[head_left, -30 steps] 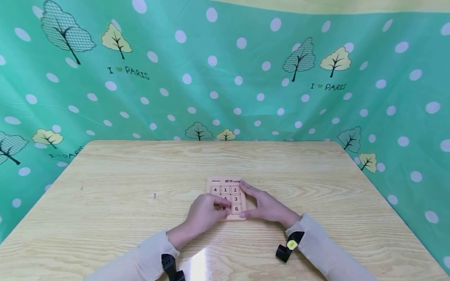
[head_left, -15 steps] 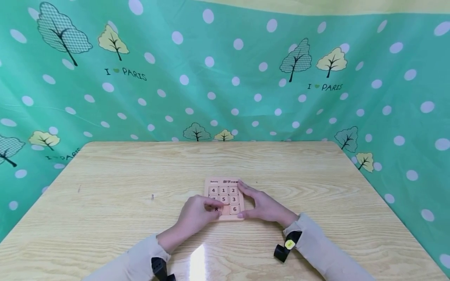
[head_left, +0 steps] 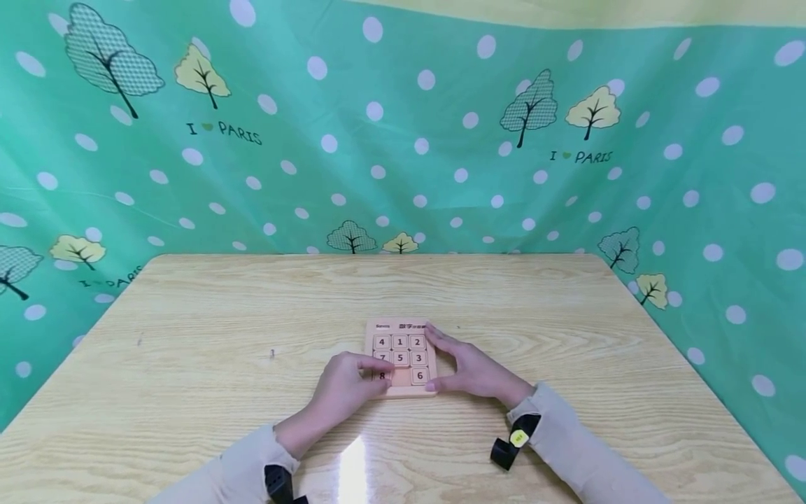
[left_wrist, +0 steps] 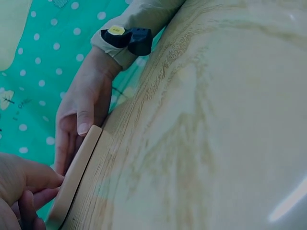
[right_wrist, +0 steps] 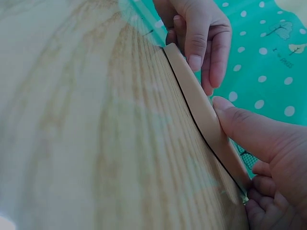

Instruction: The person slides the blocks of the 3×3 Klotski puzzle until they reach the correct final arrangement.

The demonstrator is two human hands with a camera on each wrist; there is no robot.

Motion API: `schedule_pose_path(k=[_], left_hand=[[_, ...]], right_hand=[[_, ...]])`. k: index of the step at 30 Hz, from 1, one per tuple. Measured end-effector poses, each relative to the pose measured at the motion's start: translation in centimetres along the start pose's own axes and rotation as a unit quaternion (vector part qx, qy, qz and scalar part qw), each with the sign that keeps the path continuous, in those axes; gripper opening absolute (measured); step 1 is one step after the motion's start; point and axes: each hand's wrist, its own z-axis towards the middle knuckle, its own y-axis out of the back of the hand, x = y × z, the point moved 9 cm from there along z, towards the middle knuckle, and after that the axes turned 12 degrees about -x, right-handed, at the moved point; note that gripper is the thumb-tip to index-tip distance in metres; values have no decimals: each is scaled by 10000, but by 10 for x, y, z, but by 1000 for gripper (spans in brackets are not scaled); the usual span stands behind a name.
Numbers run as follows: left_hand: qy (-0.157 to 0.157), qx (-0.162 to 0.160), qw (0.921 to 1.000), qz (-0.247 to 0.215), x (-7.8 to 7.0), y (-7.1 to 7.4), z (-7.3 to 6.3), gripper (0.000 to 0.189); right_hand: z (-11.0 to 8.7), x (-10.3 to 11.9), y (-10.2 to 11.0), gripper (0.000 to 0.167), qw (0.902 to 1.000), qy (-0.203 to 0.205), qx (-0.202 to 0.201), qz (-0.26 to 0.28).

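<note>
Beyond both hands, 1 teal cloth (head_left: 403, 126) is hanging in soft folds, carrying pale oval dots (head_left: 420, 146) and printed trees (head_left: 593, 110). Beneath the hands, 1 flat table (head_left: 535, 297) is showing a pale, streaky wood grain, while 1 strip of glare (head_left: 352, 472) is shining on the person's side of the left hand (head_left: 345, 383). 2 beige sleeves (head_left: 582, 448) are running back from the wrists, their cloth creasing at the cuffs. The right hand (head_left: 471, 371) is gripping 1 puzzle board (head_left: 403, 394), its thumb pressing at the near right corner and a finger reaching the far right corner. The board is lying flat on the table between the 2 hands; it is looking like smooth, pinkish-beige wood, rectangular, with rounded corners and dark lettering (head_left: 411, 326) along its far end. Behind the hands, 2 black devices (head_left: 506, 453) are sitting at the cuffs. 8 square tiles are standing in 3 rows: the 4 tile (head_left: 381, 341), 1 tile (head_left: 399, 341) and 2 tile (head_left: 417, 341) farthest from the left hand's pinch; the 7 tile (head_left: 382, 356), 5 tile (head_left: 399, 358) and 3 tile (head_left: 418, 358) next; then the 8 tile (head_left: 381, 376), which the left thumb and forefinger are pinching, and the 6 tile (head_left: 420, 376), with 1 bare recess (head_left: 401, 379) lying between. 1 yellow disc (head_left: 519, 438) is marking the right wrist's device.
</note>
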Motion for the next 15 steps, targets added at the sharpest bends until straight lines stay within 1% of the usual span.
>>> schedule_pose_path(k=[9, 15], left_hand=[[-104, 44, 9994, -322, -5, -8, -4, 25], [-312, 62, 9992, -241, -12, -11, -7, 25]], right_hand=[[-2, 0, 2, 96, 10000, -10, 58, 57], [-1, 3, 2, 96, 10000, 68, 69, -17]])
